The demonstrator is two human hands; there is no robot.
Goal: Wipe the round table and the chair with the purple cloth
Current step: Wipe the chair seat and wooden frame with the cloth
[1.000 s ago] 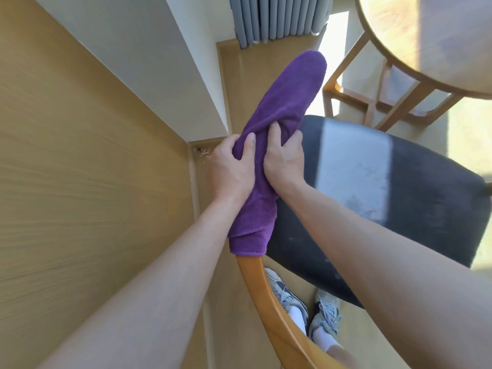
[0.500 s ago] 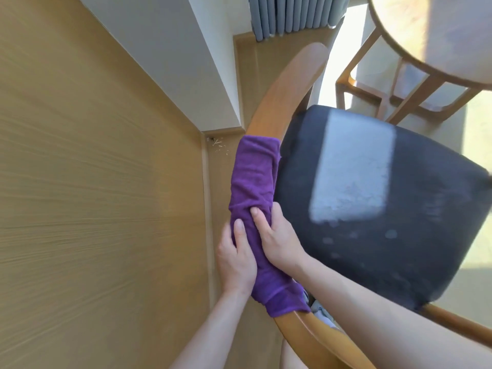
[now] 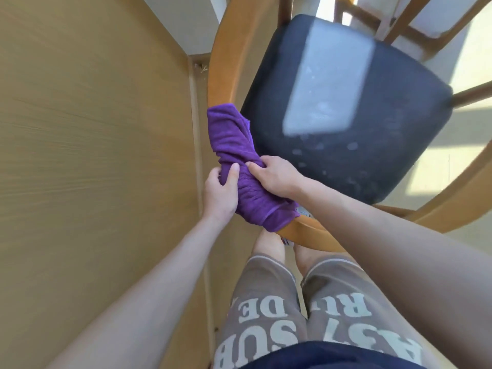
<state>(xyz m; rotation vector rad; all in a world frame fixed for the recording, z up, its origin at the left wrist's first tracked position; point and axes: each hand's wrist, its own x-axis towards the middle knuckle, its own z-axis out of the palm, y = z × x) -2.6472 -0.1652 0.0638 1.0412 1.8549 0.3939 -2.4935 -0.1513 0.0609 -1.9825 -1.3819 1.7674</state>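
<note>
Purple cloth [image 3: 234,166] wraps the chair [image 3: 226,62] rail (wooden), both hands, left [image 3: 219,195] and right [image 3: 277,177], in clenched grip on it.

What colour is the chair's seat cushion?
Dark navy, almost black, with a pale sunlit patch and light specks on the seat cushion; head view.

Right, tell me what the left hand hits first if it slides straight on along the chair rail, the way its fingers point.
Likely only more purple cloth, wrapped round the curved wooden chair rail; past the cloth's end, the left hand seems to have bare rail ahead.
</note>
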